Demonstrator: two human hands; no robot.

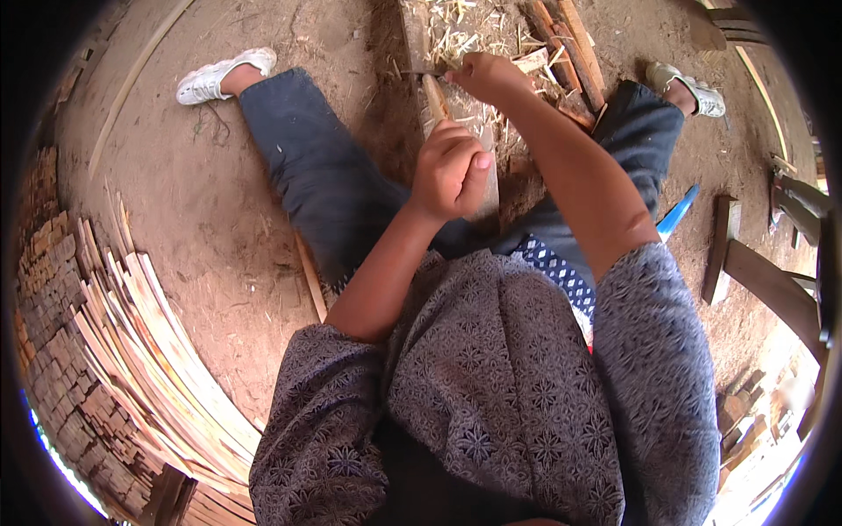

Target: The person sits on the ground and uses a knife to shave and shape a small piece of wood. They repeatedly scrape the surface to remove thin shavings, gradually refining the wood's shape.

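My left hand point(452, 171) is closed in a fist around the near end of a narrow piece of wood point(435, 98), which points away from me. Farther out, my right hand point(493, 79) grips a knife, its handle hidden in the fingers. The knife's thin dark blade point(424, 73) reaches left across the far end of the wood; whether it cuts into it is too small to tell. Beneath both hands, a long plank point(488, 200) runs away from me between my legs.
Pale shavings point(456, 39) litter the ground beyond my hands. Reddish sticks point(574, 53) lie right of them. Long thin strips point(158, 324) and stacked wood blocks point(57, 324) fill the left side. A wooden frame point(763, 276) and a blue object point(677, 213) are at right.
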